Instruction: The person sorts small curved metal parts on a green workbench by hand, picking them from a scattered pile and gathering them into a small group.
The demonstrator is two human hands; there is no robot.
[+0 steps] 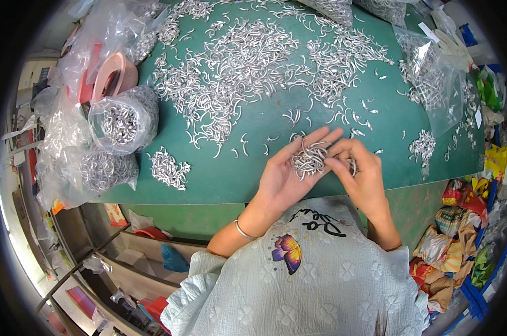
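Observation:
My left hand (282, 180) is turned palm up over the front part of the green table, cupped under a heap of small curved silver metal pieces (309, 161). Beside it, my right hand (365, 172) has its fingers curled, the thumb and fingertips at the edge of that heap. A few of the same curved pieces (352, 166) show between the right fingers. A wide scatter of loose curved pieces (248, 59) covers the table beyond both hands. How many pieces lie under the right fingers is hidden.
Clear plastic bags of metal pieces (119, 124) and a pink bowl (115, 77) stand at the left. Small piles lie at the front left (169, 168) and the right (422, 145). Another clear bag (433, 84) rests on the right side of the green table (231, 182).

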